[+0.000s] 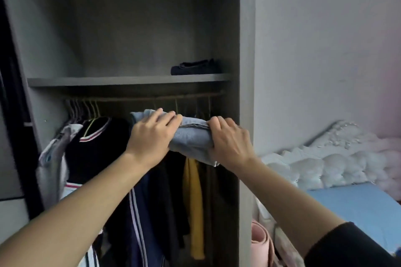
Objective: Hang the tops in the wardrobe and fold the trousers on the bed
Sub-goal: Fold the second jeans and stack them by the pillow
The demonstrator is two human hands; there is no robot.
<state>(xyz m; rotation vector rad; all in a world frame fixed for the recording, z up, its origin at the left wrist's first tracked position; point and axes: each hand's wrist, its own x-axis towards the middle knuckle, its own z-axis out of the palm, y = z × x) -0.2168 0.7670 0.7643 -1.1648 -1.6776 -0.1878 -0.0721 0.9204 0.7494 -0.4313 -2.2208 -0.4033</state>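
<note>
I hold a folded pair of light blue trousers up in front of the open wardrobe, just below its shelf. My left hand grips the bundle's left side, fingers curled over its top. At the right end, my right hand grips the bundle. Behind the bundle runs the hanging rail with several tops on hangers: a dark top with a striped collar, a grey one, a yellow one. The bed with a blue sheet lies at the lower right.
A dark folded garment lies on the right part of the shelf. White and pink quilted pillows sit at the bed's head against the wall. A pink rolled mat stands between wardrobe and bed. The wardrobe's dark door edge is at the far left.
</note>
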